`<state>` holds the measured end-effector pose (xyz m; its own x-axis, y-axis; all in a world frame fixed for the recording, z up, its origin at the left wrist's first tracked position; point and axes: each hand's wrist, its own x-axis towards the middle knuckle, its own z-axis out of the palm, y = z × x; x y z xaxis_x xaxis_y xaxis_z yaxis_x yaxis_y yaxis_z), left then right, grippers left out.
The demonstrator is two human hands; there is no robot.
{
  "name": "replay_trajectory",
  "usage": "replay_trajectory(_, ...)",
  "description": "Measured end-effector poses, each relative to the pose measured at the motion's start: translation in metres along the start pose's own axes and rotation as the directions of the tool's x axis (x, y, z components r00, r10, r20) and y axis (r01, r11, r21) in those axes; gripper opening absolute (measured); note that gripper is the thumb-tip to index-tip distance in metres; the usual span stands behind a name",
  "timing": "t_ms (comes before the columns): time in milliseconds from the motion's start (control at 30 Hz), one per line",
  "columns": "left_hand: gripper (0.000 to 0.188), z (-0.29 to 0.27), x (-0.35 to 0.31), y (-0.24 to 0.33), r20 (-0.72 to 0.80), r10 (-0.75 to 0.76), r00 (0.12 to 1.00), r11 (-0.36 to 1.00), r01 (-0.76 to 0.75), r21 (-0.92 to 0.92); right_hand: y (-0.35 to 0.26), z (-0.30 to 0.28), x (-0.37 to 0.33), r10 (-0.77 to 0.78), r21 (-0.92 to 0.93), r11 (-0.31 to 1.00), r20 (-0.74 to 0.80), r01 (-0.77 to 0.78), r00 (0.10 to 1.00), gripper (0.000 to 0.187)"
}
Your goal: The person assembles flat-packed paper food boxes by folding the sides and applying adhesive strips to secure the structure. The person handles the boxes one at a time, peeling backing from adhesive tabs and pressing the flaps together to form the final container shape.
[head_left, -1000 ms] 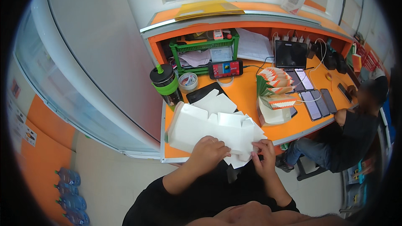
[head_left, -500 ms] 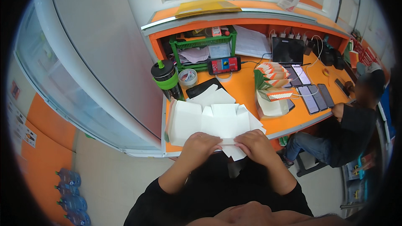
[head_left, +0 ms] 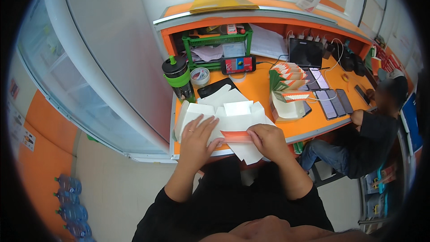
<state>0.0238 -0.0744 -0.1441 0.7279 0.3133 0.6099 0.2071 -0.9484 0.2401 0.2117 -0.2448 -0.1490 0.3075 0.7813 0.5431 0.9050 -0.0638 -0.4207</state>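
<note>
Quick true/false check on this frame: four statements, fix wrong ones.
1. The right hand touches the orange folded edge of the white cardboard. True.
2. A black tumbler with a bright green band stands right of the round white tape roll. False: the tumbler is left of it.
3. The left hand grips the tumbler. False: the left hand is at the white cardboard.
4. The black smartphone with a lit screen stands in front of the green plastic basket. True.
</note>
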Motion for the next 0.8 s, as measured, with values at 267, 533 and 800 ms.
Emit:
replay_trajectory(267,0.051,-0.004,-0.011,-0.009,-0.11,-0.038,0.993,0.996,0.029,-0.084,-0.009,0.003,0.002,0.003,0.052,0.999,-0.04,-0.001,0.999,0.009)
replay_trajectory(533,0.036,0.03,-0.021,0.043,-0.023,0.163,0.986,0.952,-0.163,-0.258,-0.019,-0.003,0.016,-0.025,0.072,0.997,0.128,0.015,0.991,0.014)
replay_trajectory(800,0.03,0.056,-0.036,0.033,0.016,0.246,0.969,0.927,-0.23,-0.295,-0.042,0.001,0.027,-0.016,-0.171,0.985,0.039,0.023,0.999,0.012)
